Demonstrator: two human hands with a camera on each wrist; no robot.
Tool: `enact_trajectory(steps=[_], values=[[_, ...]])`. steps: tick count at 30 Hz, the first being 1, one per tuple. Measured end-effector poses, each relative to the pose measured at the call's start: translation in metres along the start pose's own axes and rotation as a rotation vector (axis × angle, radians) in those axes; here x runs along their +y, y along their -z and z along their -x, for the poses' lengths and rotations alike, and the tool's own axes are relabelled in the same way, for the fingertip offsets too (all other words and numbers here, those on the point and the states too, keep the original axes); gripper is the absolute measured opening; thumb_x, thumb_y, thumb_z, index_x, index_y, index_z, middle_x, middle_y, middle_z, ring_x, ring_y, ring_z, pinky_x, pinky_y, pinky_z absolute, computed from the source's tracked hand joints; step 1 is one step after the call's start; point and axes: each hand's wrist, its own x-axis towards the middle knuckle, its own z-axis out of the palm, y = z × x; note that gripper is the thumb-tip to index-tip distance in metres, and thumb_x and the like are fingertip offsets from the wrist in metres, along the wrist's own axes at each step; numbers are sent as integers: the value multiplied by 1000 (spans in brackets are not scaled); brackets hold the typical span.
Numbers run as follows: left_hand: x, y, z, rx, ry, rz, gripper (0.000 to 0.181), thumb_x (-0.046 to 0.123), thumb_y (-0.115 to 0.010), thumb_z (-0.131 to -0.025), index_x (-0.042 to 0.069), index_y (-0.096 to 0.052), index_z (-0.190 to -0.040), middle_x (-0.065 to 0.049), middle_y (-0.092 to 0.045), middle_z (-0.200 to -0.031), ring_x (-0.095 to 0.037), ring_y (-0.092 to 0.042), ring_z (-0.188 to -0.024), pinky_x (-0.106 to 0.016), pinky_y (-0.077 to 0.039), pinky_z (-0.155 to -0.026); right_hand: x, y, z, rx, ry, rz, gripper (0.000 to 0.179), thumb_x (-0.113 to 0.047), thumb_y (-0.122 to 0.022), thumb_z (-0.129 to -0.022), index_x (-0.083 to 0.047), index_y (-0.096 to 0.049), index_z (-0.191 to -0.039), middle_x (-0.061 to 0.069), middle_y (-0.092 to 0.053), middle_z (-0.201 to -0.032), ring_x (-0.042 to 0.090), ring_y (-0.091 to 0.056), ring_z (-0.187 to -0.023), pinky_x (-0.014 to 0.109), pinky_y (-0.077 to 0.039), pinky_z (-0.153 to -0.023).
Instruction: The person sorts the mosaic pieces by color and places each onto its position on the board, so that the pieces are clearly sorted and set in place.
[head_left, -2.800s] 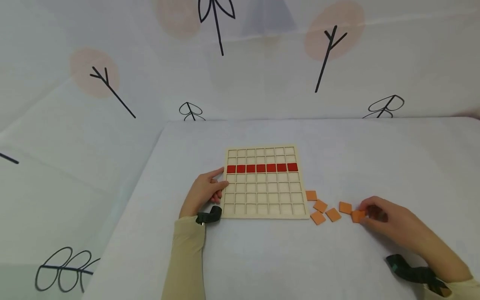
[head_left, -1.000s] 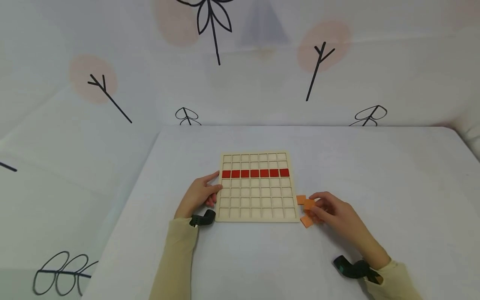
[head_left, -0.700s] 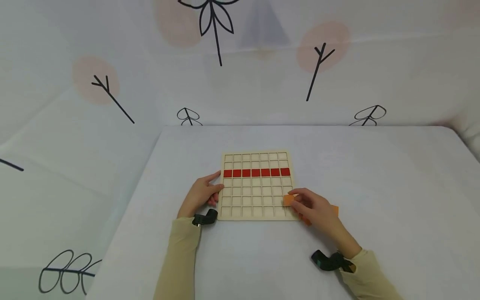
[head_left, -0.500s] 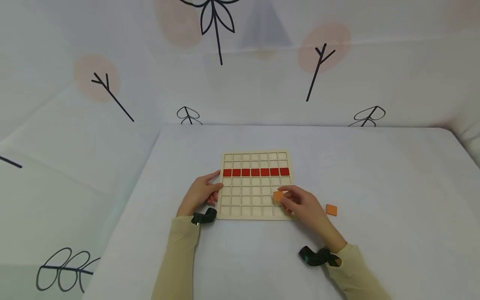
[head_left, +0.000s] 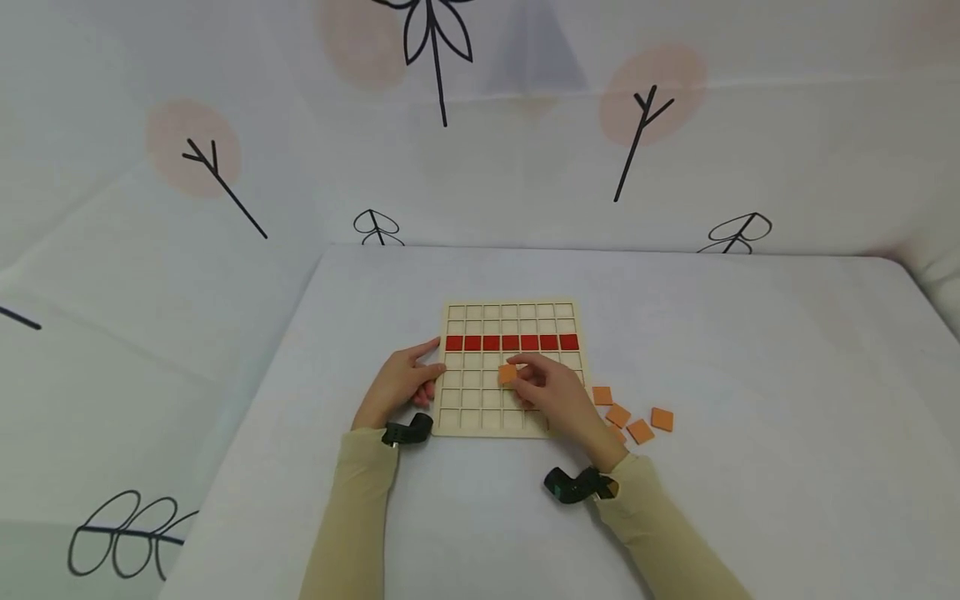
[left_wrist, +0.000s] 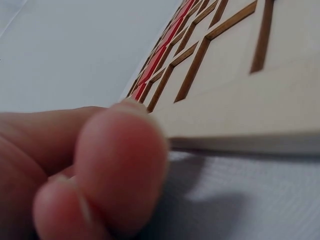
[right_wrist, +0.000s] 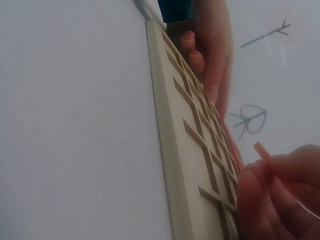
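A pale wooden board (head_left: 480,432) with a grid of square recesses lies flat on the white-covered table. Red square tiles (head_left: 511,342) fill its third row from the far edge. My left hand (head_left: 397,383) rests along the board's left edge, index finger and thumb extended against the rim, the other fingers curled beneath. Over the middle of the grid, my right hand (head_left: 555,396) pinches an orange square tile (head_left: 507,374) between thumb and fingertips. The right wrist view shows that tile (right_wrist: 261,150) edge-on, raised above the board.
Several loose orange tiles (head_left: 641,431) lie on the table to the right of the board, one partly hidden by the right wrist. A patterned white cloth (head_left: 495,183) hangs behind the table (head_left: 787,375).
My right hand picked up one orange tile from the right end of the loose group and carried it left, over the board. My left hand stays at the board's left edge.
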Motion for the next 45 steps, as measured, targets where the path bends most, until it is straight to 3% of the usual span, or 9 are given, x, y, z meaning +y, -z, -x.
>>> enact_trajectory(steps=[12, 20, 38, 45], values=[[-2, 5, -1, 9, -3, 3, 55, 27, -62, -84, 27, -41, -134, -10, -56, -55, -16, -51, -40, -27, -45, -42, -21, -29, -31, -52, 25, 45, 28, -18, -65, -81, -17, -61, -109, -4, -60, -83, 11, -56, -62, 27, -46, -63], [-3, 2, -2, -25, -3, 4, 55, 29, -61, -85, 27, -39, -135, -9, -55, -54, -15, -50, -40, -25, -43, -42, -25, -40, -42, -39, 60, 180, 29, -23, -66, -81, -17, -62, -109, -8, -58, -81, 9, -52, -73, 26, -43, -66], [-2, 0, -4, -7, 8, -18, 54, 29, -61, -84, 28, -41, -134, -9, -55, -53, -15, -48, -39, -25, -43, -41, -34, -50, -57, -34, 75, 426, 22, -24, -65, -80, -21, -65, -102, -7, -52, -71, 11, -47, -65, 26, -38, -51], [-3, 1, -5, 7, 1, -35, 53, 30, -61, -85, 30, -41, -134, -9, -55, -54, -15, -48, -39, -26, -44, -42, -38, -53, -59, -28, 88, 469, 20, -24, -65, -80, -21, -65, -100, -9, -52, -70, 9, -48, -63, 26, -38, -48]])
